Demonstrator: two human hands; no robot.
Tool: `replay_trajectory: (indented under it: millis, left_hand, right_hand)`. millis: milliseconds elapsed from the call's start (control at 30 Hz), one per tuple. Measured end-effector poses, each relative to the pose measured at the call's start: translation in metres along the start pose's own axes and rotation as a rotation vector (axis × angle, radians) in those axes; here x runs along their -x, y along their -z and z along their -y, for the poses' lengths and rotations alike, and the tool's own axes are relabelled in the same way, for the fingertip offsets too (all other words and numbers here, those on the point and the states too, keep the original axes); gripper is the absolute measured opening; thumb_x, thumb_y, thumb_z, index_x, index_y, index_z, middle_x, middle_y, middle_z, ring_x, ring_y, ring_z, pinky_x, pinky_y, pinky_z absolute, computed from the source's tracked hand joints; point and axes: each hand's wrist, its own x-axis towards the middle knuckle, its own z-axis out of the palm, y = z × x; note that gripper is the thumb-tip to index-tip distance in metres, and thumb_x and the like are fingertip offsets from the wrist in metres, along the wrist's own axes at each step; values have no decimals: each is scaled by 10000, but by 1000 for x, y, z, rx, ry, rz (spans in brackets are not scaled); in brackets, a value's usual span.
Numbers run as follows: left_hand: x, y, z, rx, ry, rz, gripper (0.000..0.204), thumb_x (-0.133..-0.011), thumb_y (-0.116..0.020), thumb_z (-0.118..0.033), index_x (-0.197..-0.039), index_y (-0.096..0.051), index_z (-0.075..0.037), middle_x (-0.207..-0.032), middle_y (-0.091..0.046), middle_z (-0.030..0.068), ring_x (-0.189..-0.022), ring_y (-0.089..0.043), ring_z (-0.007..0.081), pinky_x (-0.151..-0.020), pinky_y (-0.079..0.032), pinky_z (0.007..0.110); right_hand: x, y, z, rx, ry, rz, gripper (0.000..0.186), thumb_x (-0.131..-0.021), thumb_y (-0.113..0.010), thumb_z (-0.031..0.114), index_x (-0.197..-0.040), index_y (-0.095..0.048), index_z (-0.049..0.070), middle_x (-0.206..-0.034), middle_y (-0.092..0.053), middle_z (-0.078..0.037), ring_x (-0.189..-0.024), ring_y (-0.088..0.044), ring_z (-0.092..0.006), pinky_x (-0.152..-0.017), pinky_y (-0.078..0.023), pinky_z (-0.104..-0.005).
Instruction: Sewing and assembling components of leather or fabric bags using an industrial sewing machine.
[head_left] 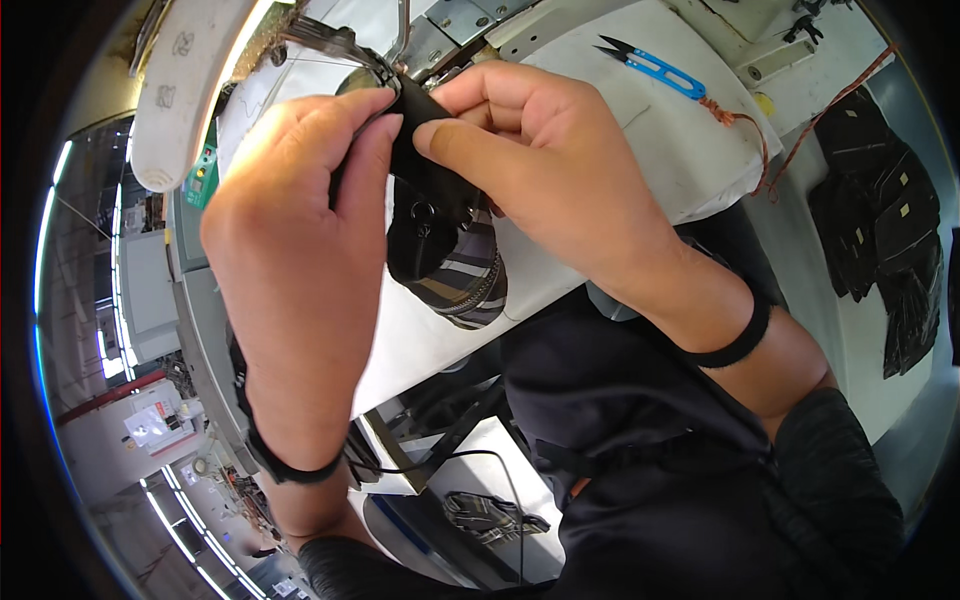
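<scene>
Under the needle area of a sewing machine (375, 65), both hands grip a small fabric pouch with a striped lower part (470, 275) and a black upper part (430, 165). My left hand (300, 180) pinches the black edge between thumb and forefinger, close beside the presser foot. From the other side, my right hand (545, 140) pinches the same black part, with its fingers curled and partly tucked behind the cloth. A small metal ring (421, 212) hangs against the black cloth, and a zipper runs along the striped part. The edge under the needle is mostly hidden by my fingers.
Blue thread snips (660, 72) lie on the white-covered table right of the machine, tied to an orange cord (768, 165). Black fabric pieces (880, 200) lie at the far right. Below the table edge is another striped piece (490, 515). The white machine head (185, 90) is at upper left.
</scene>
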Motion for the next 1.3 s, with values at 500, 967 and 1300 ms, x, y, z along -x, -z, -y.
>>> replay_trajectory:
  millis: [500,967,1300]
  left_hand:
    - [18,-42,-49,23,291,-307,157,-998,-716,-37,-1137,-768,15,-1003,-750,161,-863,-733,305,-776,-584,378]
    - [50,-54,-45,110,248,-338,336,-910,-776,83,-1216,-811,-52,-1064,-718,102,-919,-698,207,-788,-564,315]
    - [57,-43,-20,703,527,-249,194,-1011,-751,-36,-1192,-800,15,-1120,-778,71,-977,-696,127,-898,-544,268]
  right_hand:
    - [3,5,-4,9,100,37,170,-1010,-654,51,-1130,-699,-62,-872,-750,-56,-709,-604,-49,-629,-497,-261]
    - [37,28,-3,292,34,57,333,-955,-666,20,-1283,-723,7,-1128,-769,-71,-1003,-698,-141,-897,-550,-312]
    - [54,18,5,384,290,-16,266,-973,-659,28,-1223,-728,-31,-976,-718,-123,-813,-662,-174,-725,-543,-320]
